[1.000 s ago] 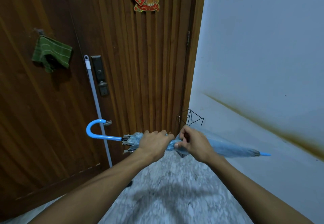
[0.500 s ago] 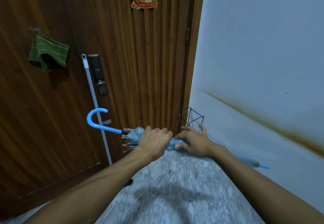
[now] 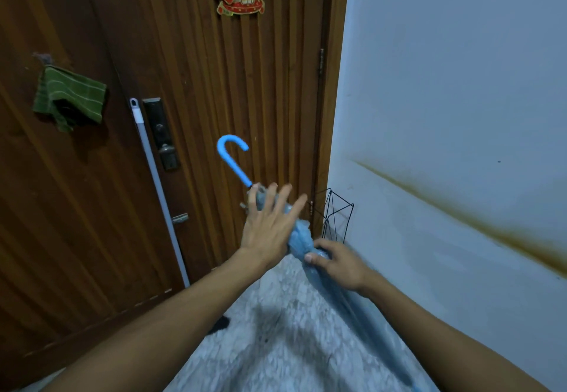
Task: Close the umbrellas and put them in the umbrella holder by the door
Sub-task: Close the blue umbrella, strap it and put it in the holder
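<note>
Umbrella (image 3: 302, 238), pale blue and already folded, is in the middle of the view, held slanted in front of the wooden door (image 3: 214, 85). Its curved blue handle (image 3: 232, 158) points up toward 11 o'clock, and its long body goes down toward 5 o'clock, where the tip leaves the bottom edge of the view. The right hand (image 3: 336, 264) grips the folded canopy with the fingers curled around it and the thumb on top; I think this hand carries the weight and steers the umbrella. The left hand (image 3: 270, 223) lies flat against the upper part, near the handle end, with straight and spread fingers, so it presses or steadies and does not grip. This placing probably keeps the loose fabric together while the umbrella is turned upright. The canopy looks thin and half transparent, wrinkled and bunched around the shaft; I cannot see whether a strap is fastened. The umbrella holder (image 3: 336, 216), a black wire frame, stands on the floor in the corner between door and white wall (image 3: 460, 100), at about 2 o'clock from the right hand and near it. The umbrella is not yet in it. A pale pole (image 3: 156, 189) leans on the door at 9 o'clock from the hands.
</note>
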